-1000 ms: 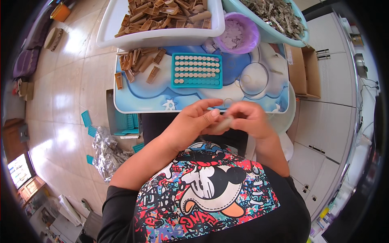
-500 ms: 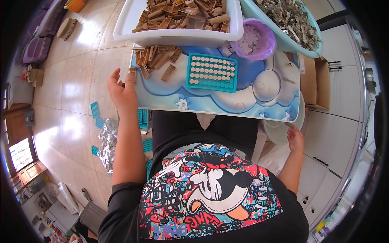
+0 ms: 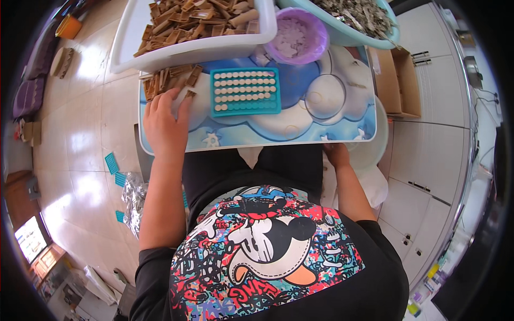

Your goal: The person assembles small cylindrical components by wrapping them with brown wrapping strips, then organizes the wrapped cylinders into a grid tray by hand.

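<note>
My left hand (image 3: 165, 122) lies over the left part of the small table, its fingers apart and the tips at the loose brown half-tube pieces (image 3: 170, 77). One short brown piece (image 3: 190, 94) sits just beyond the thumb; nothing is visibly gripped. Down at the table's front edge is my right hand (image 3: 336, 154), with its fingers hidden beneath the tabletop. Between the hands, farther back, a teal tray (image 3: 219, 113) holds rows of round white pieces. The nearest row has only a couple of them at its left end.
A white bin (image 3: 187, 60) heaped with brown pieces stands behind the table. A purple-lined bowl (image 3: 316, 48) of white bits and a pale teal basin (image 3: 395, 37) of grey-brown scraps adjoin it. Right of the table is a cardboard box (image 3: 402, 80). Crumpled foil (image 3: 134, 195) lies on the floor.
My left hand has moved from the table's left edge onto the tabletop by the brown pieces. My right hand has come inward under the front edge. The view has shifted right.
</note>
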### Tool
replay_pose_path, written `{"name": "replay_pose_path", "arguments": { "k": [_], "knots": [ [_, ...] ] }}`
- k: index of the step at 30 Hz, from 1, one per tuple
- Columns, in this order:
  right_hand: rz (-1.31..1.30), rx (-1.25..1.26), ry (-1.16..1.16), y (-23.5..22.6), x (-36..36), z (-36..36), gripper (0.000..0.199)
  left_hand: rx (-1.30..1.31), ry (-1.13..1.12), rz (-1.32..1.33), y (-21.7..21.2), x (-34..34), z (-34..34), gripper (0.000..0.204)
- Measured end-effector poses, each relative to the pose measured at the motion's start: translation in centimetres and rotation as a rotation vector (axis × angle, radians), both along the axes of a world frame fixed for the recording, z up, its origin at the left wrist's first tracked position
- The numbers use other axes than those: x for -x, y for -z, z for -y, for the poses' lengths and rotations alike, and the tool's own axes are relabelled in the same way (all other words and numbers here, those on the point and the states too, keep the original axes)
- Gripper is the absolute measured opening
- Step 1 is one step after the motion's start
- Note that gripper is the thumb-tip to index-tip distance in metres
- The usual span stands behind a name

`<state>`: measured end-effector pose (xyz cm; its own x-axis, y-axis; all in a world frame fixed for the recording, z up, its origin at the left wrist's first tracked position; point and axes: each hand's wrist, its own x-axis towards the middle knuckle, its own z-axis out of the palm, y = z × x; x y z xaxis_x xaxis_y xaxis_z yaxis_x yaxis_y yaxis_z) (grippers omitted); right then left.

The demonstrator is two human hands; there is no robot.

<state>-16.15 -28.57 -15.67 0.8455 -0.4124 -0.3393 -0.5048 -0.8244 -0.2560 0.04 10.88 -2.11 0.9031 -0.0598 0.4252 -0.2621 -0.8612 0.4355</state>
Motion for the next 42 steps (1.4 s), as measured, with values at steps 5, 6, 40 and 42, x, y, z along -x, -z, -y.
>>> {"name": "replay_pose_path", "arguments": {
  "k": [5, 6, 40, 42],
  "knots": [
    [0.066, 0.119, -0.016, 3.2, 1.8, 1.8, 0.038, -0.072, 0.019, -0.114, 0.3, -0.5, 0.7, 0.027],
    [-0.027, 0.134, 0.021, 3.4, 1.7, 1.8, 0.034, -0.072, 0.021, -0.113, 0.4, -0.5, 0.8, 0.027],
    [0.453, 0.271, 0.117, -14.8, -17.0, 2.8, 0.028, 1.425, 0.118, -0.961, -1.6, 4.9, 3.0, 0.019],
    [0.390, 0.291, 0.135, -12.4, -16.7, 3.4, 0.035, 1.470, 0.119, -0.957, -1.5, 5.0, 2.9, 0.019]
  ]
}}
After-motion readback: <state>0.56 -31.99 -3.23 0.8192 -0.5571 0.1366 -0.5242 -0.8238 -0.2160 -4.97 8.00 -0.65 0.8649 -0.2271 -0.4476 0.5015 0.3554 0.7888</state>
